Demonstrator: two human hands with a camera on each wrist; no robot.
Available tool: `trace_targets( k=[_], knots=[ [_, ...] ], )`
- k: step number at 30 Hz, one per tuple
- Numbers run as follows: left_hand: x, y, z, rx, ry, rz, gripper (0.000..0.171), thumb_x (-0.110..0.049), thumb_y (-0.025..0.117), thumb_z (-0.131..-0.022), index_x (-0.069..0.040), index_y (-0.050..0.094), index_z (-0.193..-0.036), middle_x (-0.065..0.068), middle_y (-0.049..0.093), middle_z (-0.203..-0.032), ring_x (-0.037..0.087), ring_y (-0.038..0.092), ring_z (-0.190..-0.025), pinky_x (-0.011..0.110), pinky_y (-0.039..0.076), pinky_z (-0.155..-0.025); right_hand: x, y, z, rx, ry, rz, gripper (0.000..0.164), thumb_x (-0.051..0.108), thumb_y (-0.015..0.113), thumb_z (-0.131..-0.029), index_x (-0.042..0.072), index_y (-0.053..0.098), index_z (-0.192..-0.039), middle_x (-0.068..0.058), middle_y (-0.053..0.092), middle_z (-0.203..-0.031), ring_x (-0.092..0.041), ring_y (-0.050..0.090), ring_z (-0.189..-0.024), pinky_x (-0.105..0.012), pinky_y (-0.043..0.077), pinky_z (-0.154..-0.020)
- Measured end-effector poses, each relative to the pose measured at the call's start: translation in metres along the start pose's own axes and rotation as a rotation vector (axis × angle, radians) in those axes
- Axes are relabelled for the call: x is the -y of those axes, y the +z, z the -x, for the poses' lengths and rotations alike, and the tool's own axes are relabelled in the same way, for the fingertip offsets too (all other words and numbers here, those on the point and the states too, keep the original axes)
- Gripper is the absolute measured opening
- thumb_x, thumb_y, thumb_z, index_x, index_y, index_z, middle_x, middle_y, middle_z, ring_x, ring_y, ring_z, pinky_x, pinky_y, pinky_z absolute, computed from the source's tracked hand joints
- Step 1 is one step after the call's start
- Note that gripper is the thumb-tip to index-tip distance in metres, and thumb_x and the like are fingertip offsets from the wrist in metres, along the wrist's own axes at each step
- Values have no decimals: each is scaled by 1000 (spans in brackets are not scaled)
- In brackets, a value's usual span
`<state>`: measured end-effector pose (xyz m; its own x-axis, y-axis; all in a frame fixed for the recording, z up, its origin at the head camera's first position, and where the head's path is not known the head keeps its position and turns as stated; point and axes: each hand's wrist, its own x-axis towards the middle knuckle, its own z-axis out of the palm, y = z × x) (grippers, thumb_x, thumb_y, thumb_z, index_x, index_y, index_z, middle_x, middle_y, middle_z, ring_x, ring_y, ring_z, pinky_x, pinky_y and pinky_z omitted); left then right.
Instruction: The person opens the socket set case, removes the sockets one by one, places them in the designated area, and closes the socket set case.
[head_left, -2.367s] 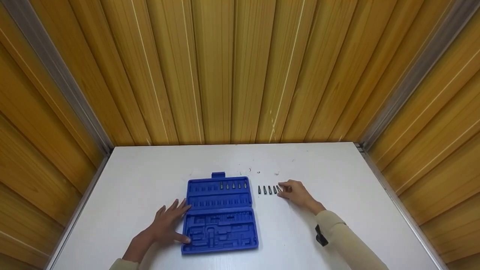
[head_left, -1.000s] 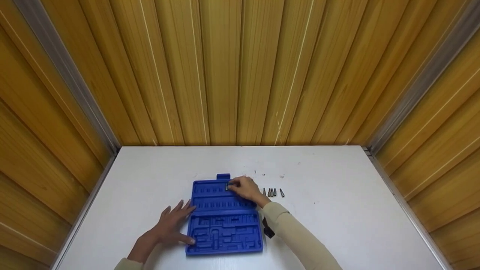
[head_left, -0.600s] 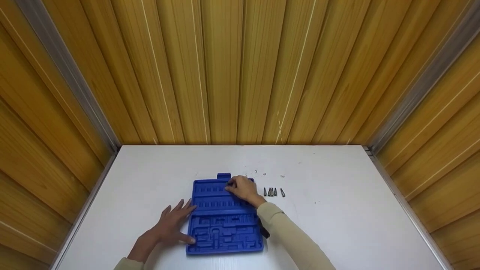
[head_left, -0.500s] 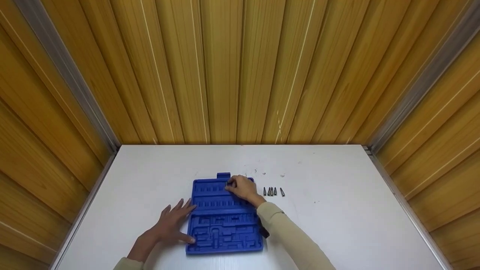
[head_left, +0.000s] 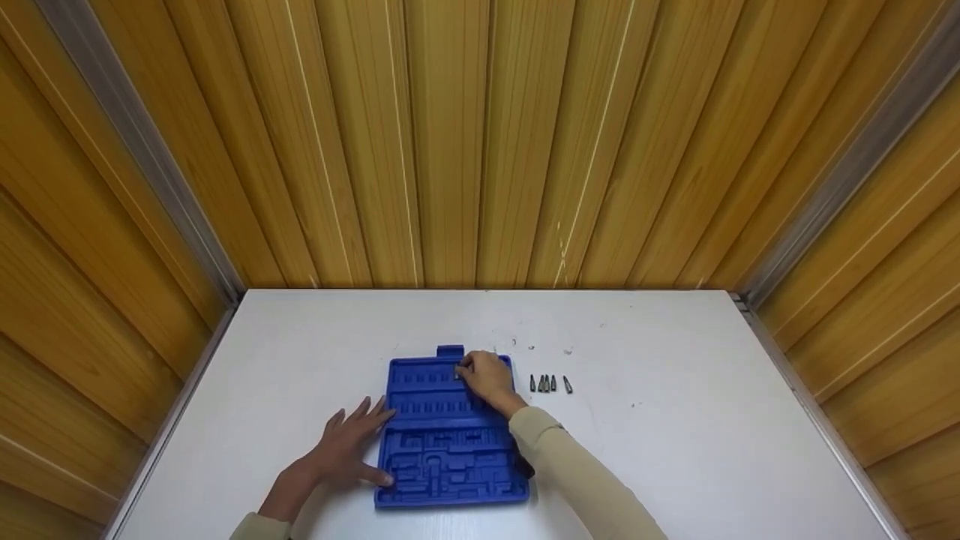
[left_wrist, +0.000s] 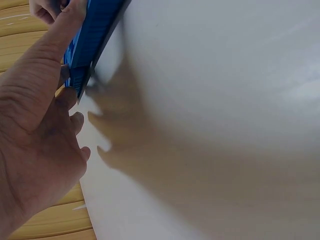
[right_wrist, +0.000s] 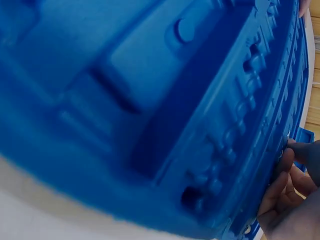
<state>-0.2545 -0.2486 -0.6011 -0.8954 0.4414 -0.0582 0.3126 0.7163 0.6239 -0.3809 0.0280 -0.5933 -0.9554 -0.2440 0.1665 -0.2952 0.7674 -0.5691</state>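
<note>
A blue plastic tool case point(head_left: 452, 421) lies unfolded on the white table, its moulded slots facing up. My right hand point(head_left: 487, 376) is over the right part of its far row, thumb and forefinger pinching a small dark screwdriver bit point(head_left: 457, 372) at a slot. That hand hides the slots to the right of it. In the right wrist view, its curled fingers point(right_wrist: 280, 187) are at the case's far part. My left hand point(head_left: 341, 446) rests spread along the left edge, thumb and fingertips touching the rim. In the left wrist view, its thumb point(left_wrist: 67, 27) lies along the case's side.
Several dark bits point(head_left: 546, 384) lie on the white table point(head_left: 652, 435) just right of the case, some close together, one bit point(head_left: 568, 385) a little apart. Small specks mark the table behind them. Wood-patterned walls point(head_left: 480, 150) enclose the back and both sides.
My right hand has moved left from the bits on the table to the case's far row, leaving the bit it held beside the others. My left hand has stayed on the case's edge.
</note>
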Motion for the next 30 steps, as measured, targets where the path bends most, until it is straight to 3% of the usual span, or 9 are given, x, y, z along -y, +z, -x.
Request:
trace_targets(
  k=[6,13,20,26,30],
  knots=[
    [-3,1,0,-2,20,19,115,-52,91,-68,-3,37,-157,25,22,-167,53,11,-155,80,1,-116,1,-5,3,-14,15,-9,16,20,79,-89,6,81,-96,-8,79,-87,-23,74,-80,-40,60,-70],
    [-2,0,-1,4,2,5,114,-51,91,-68,-5,37,-157,23,22,-168,52,11,-155,79,1,-117,0,-10,-1,104,46,-52,19,20,76,-92,6,76,-105,-8,75,-89,-19,68,-79,-35,55,-69],
    [-2,-1,0,10,-9,12,115,-51,91,-68,-6,35,-158,23,21,-169,52,9,-156,78,-1,-117,-2,-14,-2,225,-47,-166,19,11,70,-96,2,64,-112,-12,68,-87,-13,53,-73,-28,44,-66],
    [-1,-1,1,8,0,13,116,-51,92,-67,-5,36,-158,23,21,-168,53,10,-155,79,0,-117,-3,-14,0,244,-105,-191,16,14,70,-97,0,72,-104,-16,72,-94,-15,59,-78,-34,51,-74],
    [0,-1,1,3,-5,3,116,-52,92,-66,-6,37,-157,23,22,-168,53,11,-155,78,1,-117,-4,-16,-1,302,-74,-312,15,11,68,-98,-3,64,-95,-11,66,-90,-10,50,-77,-26,44,-73]
  ],
)
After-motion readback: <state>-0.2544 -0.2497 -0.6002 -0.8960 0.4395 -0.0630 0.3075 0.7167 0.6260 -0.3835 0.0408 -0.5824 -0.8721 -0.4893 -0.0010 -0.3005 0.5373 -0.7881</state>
